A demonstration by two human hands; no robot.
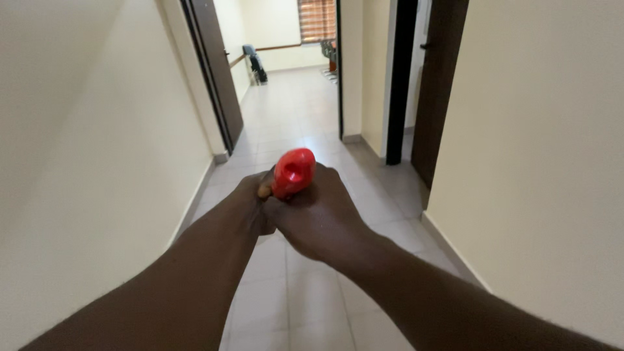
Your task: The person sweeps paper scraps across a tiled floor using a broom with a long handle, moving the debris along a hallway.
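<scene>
Head view: I see both hands closed together on a red handle [294, 171], held out over the tiled floor [286, 110]. My right hand [318, 218] has its grip wrapped tight below the handle's hollow end; my left hand [250, 201] clasps it from the left, touching the right.

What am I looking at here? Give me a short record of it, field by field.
Place: a hallway with cream walls and a pale tiled floor
Held thing: red plastic handle end with a hole in its top
Left hand: wrapped around the handle from the left
Right hand: closed over it from the right, touching the left hand
Doors: dark door on the left, dark door frame on the right
Far end: a room with a slatted window
</scene>
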